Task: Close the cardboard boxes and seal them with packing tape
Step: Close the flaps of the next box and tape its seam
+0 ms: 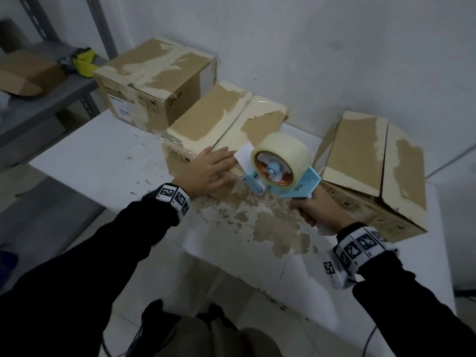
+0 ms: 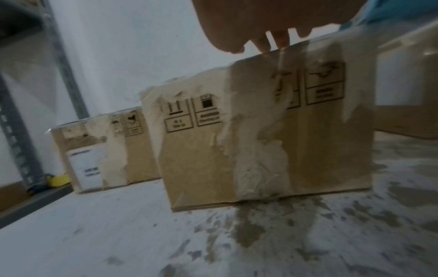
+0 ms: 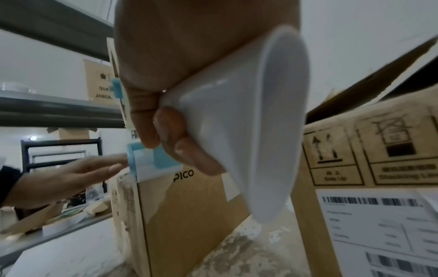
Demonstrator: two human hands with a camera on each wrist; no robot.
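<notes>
Three cardboard boxes stand on the white table [image 1: 108, 161]. The middle box [image 1: 221, 124] has its top flaps down, and my left hand [image 1: 208, 168] lies flat on its near edge with straight fingers. My right hand [image 1: 315, 210] grips the white handle [image 3: 249, 116] of a blue tape dispenser [image 1: 283, 173] carrying a clear tape roll [image 1: 282, 148]. The dispenser's front touches the box's near top edge beside my left fingers [image 3: 99, 168]. The right box [image 1: 373, 171] has its flaps lowered but slightly raised at the seam. The far left box [image 1: 154, 81] is closed.
A grey metal shelf [image 1: 46, 94] stands at the left with a small cardboard box [image 1: 23, 73] and a yellow item [image 1: 85, 63]. The table top is scuffed and peeled brown [image 1: 273, 222] near its front. A white wall runs behind the boxes.
</notes>
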